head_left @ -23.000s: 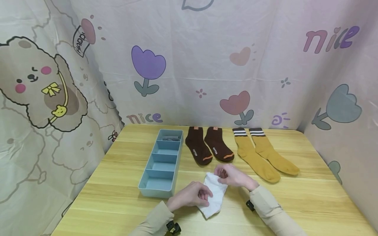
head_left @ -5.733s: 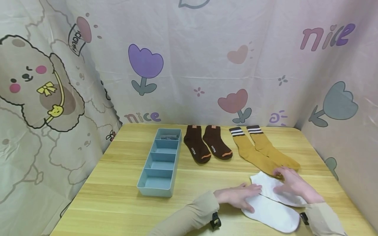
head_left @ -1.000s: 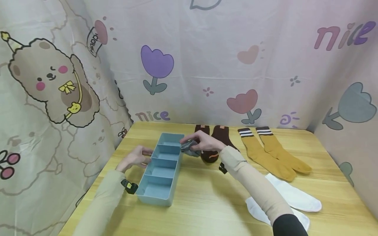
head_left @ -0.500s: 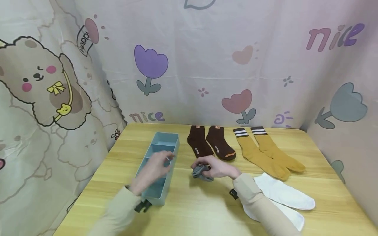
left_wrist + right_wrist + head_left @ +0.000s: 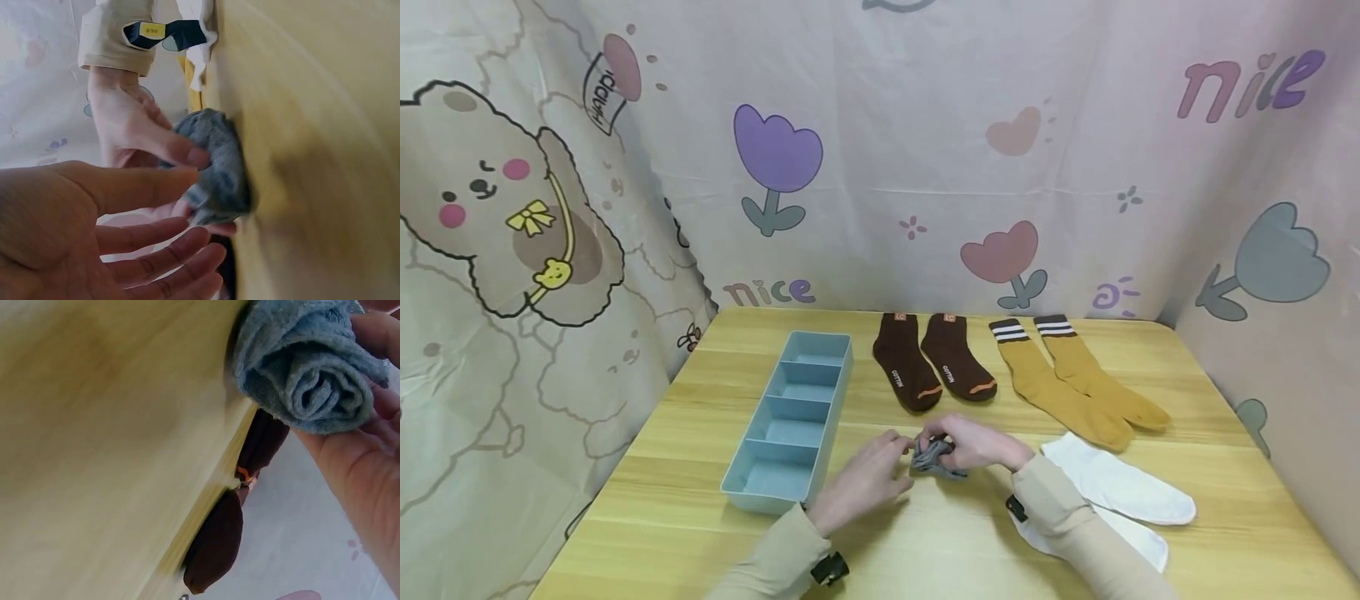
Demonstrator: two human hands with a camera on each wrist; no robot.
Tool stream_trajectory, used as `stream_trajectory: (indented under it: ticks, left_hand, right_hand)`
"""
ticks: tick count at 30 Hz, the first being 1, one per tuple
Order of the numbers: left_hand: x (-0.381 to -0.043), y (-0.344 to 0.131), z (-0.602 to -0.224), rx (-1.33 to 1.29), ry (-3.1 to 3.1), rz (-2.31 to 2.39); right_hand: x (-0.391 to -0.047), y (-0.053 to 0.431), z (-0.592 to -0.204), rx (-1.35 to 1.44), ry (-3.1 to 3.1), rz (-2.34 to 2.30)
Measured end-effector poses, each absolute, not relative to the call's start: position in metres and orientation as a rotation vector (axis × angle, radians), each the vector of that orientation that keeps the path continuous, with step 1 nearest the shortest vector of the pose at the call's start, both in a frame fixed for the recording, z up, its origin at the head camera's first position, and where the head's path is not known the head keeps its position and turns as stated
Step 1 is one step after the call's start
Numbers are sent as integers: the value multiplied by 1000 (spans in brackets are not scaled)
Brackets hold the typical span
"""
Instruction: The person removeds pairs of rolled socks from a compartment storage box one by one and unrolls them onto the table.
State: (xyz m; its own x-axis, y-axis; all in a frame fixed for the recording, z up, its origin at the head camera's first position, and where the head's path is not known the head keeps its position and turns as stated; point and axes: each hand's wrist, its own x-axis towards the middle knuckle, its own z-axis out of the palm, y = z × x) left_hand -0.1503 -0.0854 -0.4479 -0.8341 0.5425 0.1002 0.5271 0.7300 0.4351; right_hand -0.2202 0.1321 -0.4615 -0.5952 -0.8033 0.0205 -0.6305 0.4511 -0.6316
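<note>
My right hand (image 5: 973,443) grips a rolled bundle of grey socks (image 5: 934,458) close over the table, in front of the brown socks. The right wrist view shows the bundle's spiral end (image 5: 328,394) with fingers and thumb around it. My left hand (image 5: 867,479) reaches in from the left with its fingers extended and parted, fingertips right at the bundle's left side. In the left wrist view the left palm (image 5: 56,219) faces the grey roll (image 5: 215,162), and the thumb overlaps it there.
A light blue box (image 5: 782,446) with several compartments stands at left, its visible compartments bare. Behind the hands lie two brown socks (image 5: 904,362). Two mustard socks (image 5: 1060,392) with striped cuffs lie back right. Two white socks (image 5: 1123,483) lie at right, partly under the right forearm.
The right hand has carried the grey sock bundle out of the box's far compartment area toward the table's front middle. The left hand has moved from the box's left side across to the bundle.
</note>
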Motion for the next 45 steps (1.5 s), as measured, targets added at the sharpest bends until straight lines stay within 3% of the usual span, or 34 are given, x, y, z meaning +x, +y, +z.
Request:
stream_trajectory:
  ticks: [10,17,34,45]
  left_hand:
    - [-149,-74,-465,822,2804,914]
    - [-148,-71,-469,866,2797,890]
    - [-150,-52,-472,1044,2650,895]
    - [-150,-48,-478,1043,2679,846]
  right_hand:
    - [-222,153,-459,-1221,2122,-899]
    - [-225,169,-459,-1072,1953,-877]
    - [-224,171,-462,-992,2000,-859]
    - [-219,168,-464,-1095,2137,-880]
